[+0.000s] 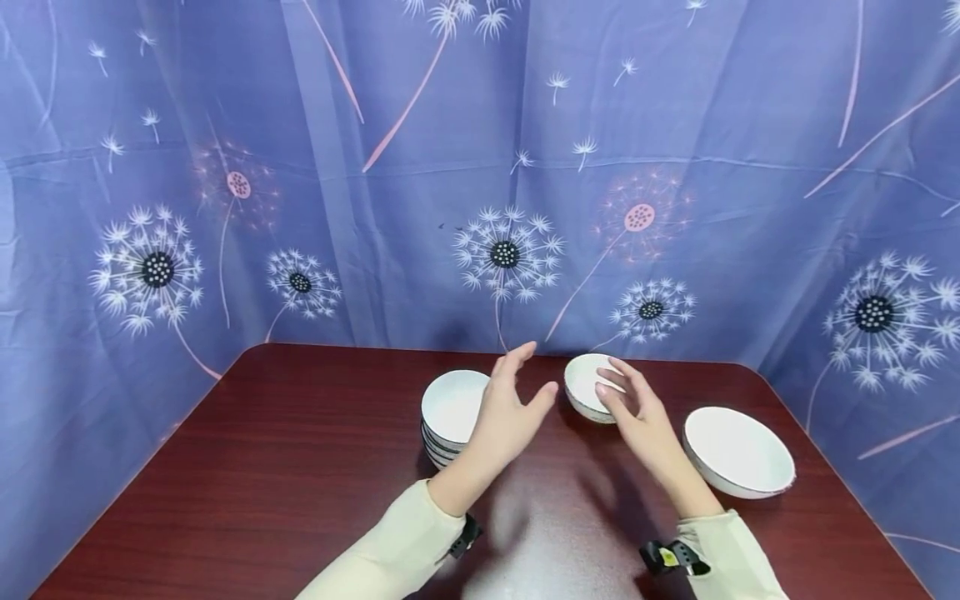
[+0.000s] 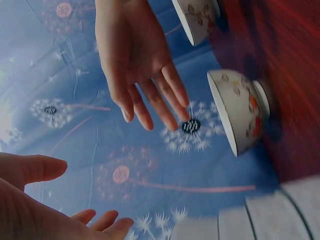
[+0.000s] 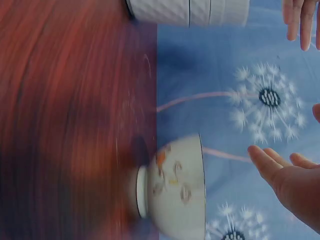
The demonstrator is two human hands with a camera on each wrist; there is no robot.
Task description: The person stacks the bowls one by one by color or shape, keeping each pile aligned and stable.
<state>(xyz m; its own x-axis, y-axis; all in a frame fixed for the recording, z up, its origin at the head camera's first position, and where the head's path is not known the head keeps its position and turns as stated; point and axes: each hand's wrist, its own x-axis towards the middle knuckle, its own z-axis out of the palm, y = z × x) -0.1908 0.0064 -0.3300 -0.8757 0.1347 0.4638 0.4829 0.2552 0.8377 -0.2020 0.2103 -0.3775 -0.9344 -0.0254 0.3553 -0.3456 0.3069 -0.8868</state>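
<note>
We hold nothing. Our left hand (image 1: 512, 408) has thumb and fingers wide apart; our right hand (image 1: 643, 417) has its thumb off loosely bent fingers, also wide. The small bowl (image 1: 585, 379) sits upright near the back edge of the table (image 1: 300, 442), between the bowl stack (image 1: 453, 404) on the left and the large bowl (image 1: 738, 450) on the right. Wrist views show a gap between fingers and bowls.

Risks as we see them:
- Right hand hides part of the small bowl in the head view. If we misjudge height, fingertips could catch the rim and tip it, or shove it into the curtain (image 1: 375, 250).
- Left forearm (image 1: 453, 487) runs close by the stack in the head view. A low sideways sweep could topple several nested bowls together.
- Right forearm (image 1: 693, 496) looks near the large bowl's rim; we can't tell the clearance. Elbow out, we might bump it.
- Glaze is probably slick; a one-sided pinch could slip.
</note>
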